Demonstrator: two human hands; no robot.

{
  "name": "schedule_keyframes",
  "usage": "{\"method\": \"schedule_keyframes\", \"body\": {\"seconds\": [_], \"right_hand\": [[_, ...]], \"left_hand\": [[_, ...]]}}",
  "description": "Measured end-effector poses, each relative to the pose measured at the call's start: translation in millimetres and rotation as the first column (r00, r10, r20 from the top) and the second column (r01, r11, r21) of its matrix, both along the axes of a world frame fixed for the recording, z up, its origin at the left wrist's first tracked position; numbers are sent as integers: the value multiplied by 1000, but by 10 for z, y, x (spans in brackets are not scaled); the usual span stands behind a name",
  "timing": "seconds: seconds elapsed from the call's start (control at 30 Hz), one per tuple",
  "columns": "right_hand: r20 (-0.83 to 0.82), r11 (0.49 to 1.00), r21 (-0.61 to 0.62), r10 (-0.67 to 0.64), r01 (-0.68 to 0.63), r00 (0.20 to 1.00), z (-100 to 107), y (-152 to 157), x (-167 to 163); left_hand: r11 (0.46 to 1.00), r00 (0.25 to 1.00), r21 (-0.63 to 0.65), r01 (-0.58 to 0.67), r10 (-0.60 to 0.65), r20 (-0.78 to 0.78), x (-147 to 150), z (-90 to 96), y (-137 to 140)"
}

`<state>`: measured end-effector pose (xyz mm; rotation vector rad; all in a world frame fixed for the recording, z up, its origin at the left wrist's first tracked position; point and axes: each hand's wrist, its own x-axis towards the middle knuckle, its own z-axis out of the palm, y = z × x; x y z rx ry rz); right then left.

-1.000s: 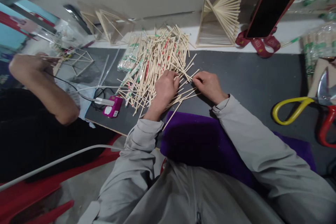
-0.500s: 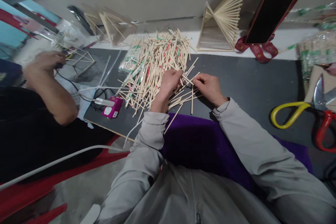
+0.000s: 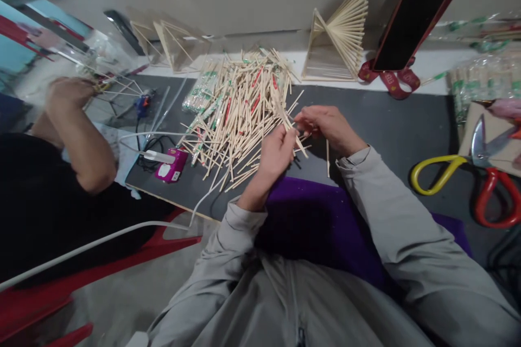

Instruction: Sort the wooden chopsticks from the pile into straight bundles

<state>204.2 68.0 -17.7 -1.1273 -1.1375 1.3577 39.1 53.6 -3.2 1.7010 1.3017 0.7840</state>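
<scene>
My left hand (image 3: pixel 277 153) is closed around a few thin wooden chopsticks (image 3: pixel 301 146), whose ends stick out past the fingers. Just to the right, my right hand (image 3: pixel 325 126) has its fingertips pinched together at the sticks' upper part; blur and the fingers hide exactly what they grip. Beyond my left hand spreads a large loose pile of chopsticks (image 3: pixel 248 103), with some red and green wrappers among them. A single chopstick (image 3: pixel 328 158) lies on the dark tabletop below my right hand.
Behind the pile stands a fan-shaped stick model (image 3: pixel 345 32). To its right are a phone (image 3: pixel 417 19) and wrapped chopstick packs (image 3: pixel 484 84). Large scissors (image 3: pixel 442 173) lie at right. At left are a purple power adapter (image 3: pixel 173 165), a cable and another person's arm (image 3: pixel 87 135).
My left hand has shifted right and nearer to me, with chopsticks in it. My right hand has turned and come close to it. A blue tool at left has come into view beside the other person's hand.
</scene>
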Motion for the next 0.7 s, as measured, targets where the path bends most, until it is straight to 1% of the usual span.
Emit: {"method": "schedule_keyframes", "body": {"seconds": [0.07, 0.1, 0.17, 0.23, 0.33, 0.4, 0.5, 0.57, 0.63, 0.7], "right_hand": [[-22, 993, -53, 105, -106, 994, 20, 3, 63], [-15, 987, -88, 136, -137, 991, 18, 9, 84], [19, 975, -166, 150, -145, 988, -3, 24, 108], [27, 973, -197, 126, -118, 992, -26, 34, 115], [0, 989, -137, 48, -47, 999, -20, 18, 127], [8, 993, -115, 41, -40, 999, 12, -13, 147], [15, 979, -174, 106, -102, 994, 64, -58, 192], [-22, 965, -216, 146, -147, 989, 79, -71, 222], [-68, 959, -220, 166, -177, 984, 78, -68, 247], [-95, 956, -220, 178, -195, 980, 70, -55, 268]], "left_hand": [[991, 982, 121, 59, -35, -188, 57, -48, -105], [984, 961, 156, 89, -44, -271, 86, -68, -142], [975, 916, 180, 131, -49, -399, 139, -99, -194], [971, 881, 169, 171, -74, -467, 180, -113, -233], [958, 849, 126, 257, -161, -503, 220, -105, -288], [946, 827, 105, 307, -210, -522, 237, -84, -321], [926, 791, 90, 367, -259, -554, 247, -48, -349], [910, 774, 67, 408, -306, -554, 244, -38, -349], [897, 775, 49, 439, -351, -525, 238, -49, -342], [897, 803, 41, 441, -373, -465, 232, -82, -333]]}}
